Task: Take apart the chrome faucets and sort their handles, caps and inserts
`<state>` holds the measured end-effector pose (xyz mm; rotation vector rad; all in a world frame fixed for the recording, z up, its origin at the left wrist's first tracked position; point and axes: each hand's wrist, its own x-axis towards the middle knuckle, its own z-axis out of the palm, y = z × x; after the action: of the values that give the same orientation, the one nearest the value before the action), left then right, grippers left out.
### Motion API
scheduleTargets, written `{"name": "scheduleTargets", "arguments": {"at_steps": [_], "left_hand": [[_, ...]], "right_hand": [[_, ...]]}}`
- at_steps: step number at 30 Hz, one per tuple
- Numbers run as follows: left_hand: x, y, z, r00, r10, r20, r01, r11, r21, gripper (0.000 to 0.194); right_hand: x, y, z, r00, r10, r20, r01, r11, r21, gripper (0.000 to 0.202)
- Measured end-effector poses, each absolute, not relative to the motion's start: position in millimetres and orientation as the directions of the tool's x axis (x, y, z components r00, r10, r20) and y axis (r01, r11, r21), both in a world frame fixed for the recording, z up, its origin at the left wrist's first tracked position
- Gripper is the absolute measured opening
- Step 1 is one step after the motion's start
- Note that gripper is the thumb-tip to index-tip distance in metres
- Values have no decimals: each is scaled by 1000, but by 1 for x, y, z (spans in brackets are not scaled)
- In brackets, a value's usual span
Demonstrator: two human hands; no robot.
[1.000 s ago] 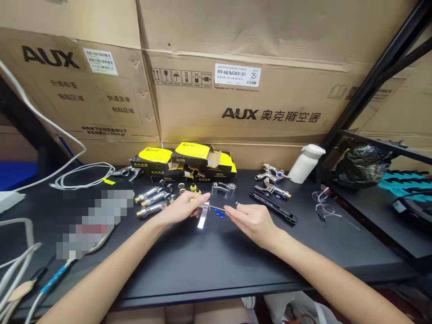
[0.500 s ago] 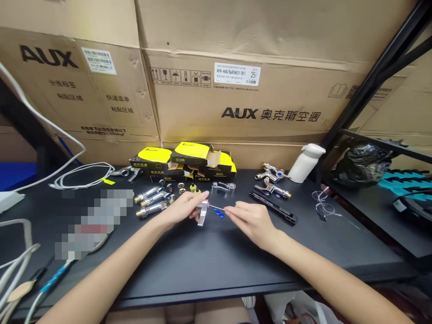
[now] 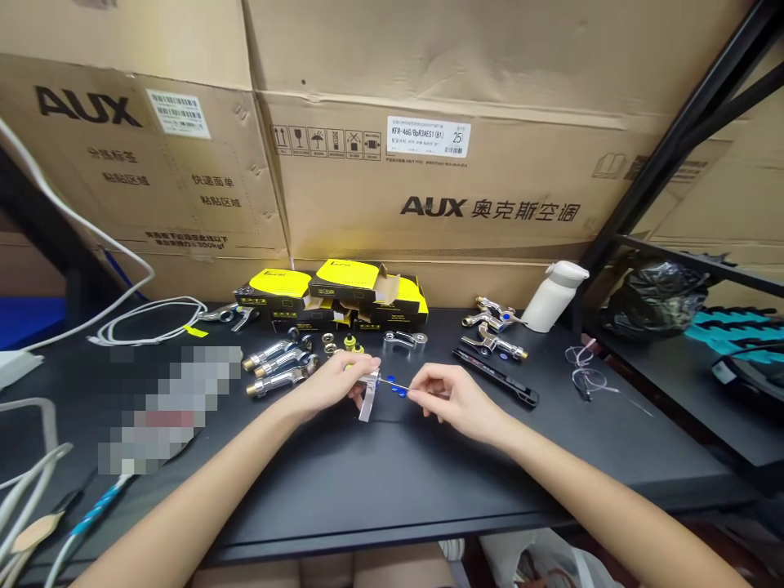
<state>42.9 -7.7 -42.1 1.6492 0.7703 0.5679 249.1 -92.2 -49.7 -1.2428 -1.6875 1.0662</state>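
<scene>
1) Leaves open room toward the front edge of the black table, less behind, near cardboard boxes
2) Grips a shiny, flat handle in the left hand, above the table
3) Pinches a thin, straight rod in the right hand, pointing at the handle

Black table before large AUX cartons; slanting black posts either side.

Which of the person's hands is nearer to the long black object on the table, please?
The right hand: it is just left and in front of the long black object, holding a thin metal rod; the left hand is farther left, holding a shiny metal handle.
</scene>
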Motion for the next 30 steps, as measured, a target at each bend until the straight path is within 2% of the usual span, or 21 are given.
{"name": "scheduleTargets", "arguments": {"at_steps": [3,7,20,24,30], "left_hand": [[43,-8,-43,668,742,-53,173,-85,981,38],[43,-8,-42,637,767,-80,182,-48,982,38],[42,-4,-46,605,787,-118,49,112,993,31],[42,-6,-43,654,746,-129,-8,177,984,36],[45,-11,-45,722,685,-93,-55,191,980,40]], "right_hand": [[247,-93,-54,-191,946,262,428,321,-845,14],[248,-92,-59,-164,939,302,476,344,-810,12],[251,-88,-61,-124,974,188,388,222,-894,22],[253,-86,-60,-98,985,142,393,170,-904,24],[250,-87,-64,-140,982,128,400,174,-900,23]]}}
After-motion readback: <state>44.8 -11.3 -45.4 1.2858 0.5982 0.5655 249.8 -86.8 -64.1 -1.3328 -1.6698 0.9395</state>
